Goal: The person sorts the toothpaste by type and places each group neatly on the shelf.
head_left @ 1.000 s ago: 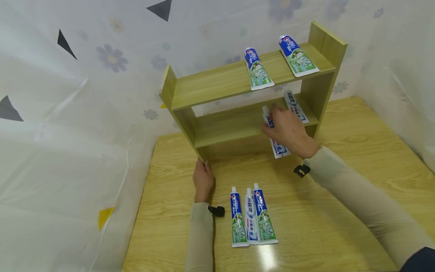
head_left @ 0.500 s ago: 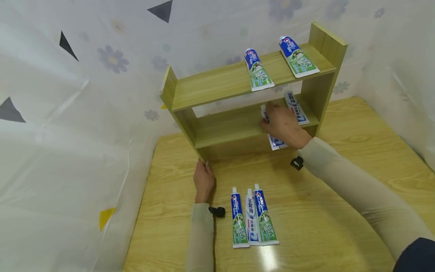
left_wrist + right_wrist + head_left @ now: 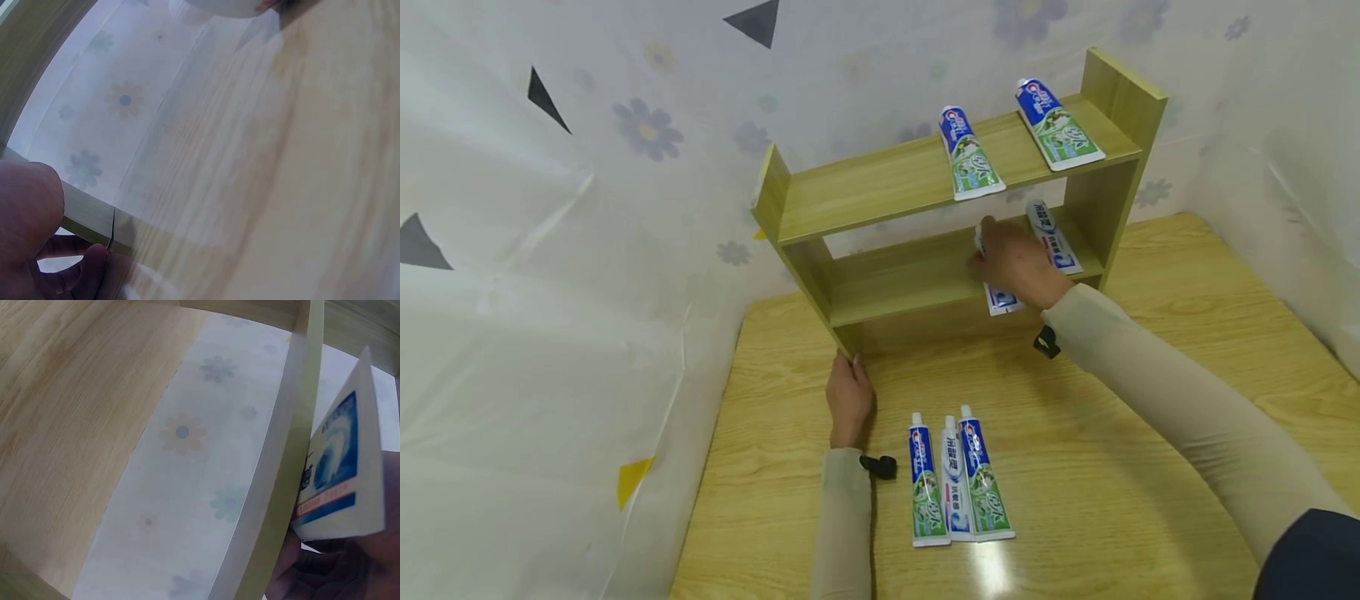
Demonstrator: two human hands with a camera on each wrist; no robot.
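Note:
My right hand (image 3: 1017, 260) holds a white toothpaste tube (image 3: 1002, 301) over the lower board of a wooden shelf (image 3: 880, 287). The hand covers the tube's middle; its crimped end sticks out past the board's front edge. In the right wrist view, that end of the tube (image 3: 340, 456) stands close by the board edge (image 3: 294, 456). A second white toothpaste tube (image 3: 1054, 237) lies to the right on the same board. My left hand (image 3: 848, 400) grips the bottom of the shelf's left side panel, thumb and fingers around it in the left wrist view (image 3: 37, 231).
Two blue-green toothpaste tubes (image 3: 972, 154) (image 3: 1060, 125) lie on the top board. On the table (image 3: 1120, 467), in front of the shelf, two blue-green tubes flank a white toothpaste tube (image 3: 956, 483). Plastic-covered walls (image 3: 587, 275) stand behind and at the sides.
My right hand has moved the white toothpaste tube farther back and slightly left over the lower board. The left hand stays on the shelf.

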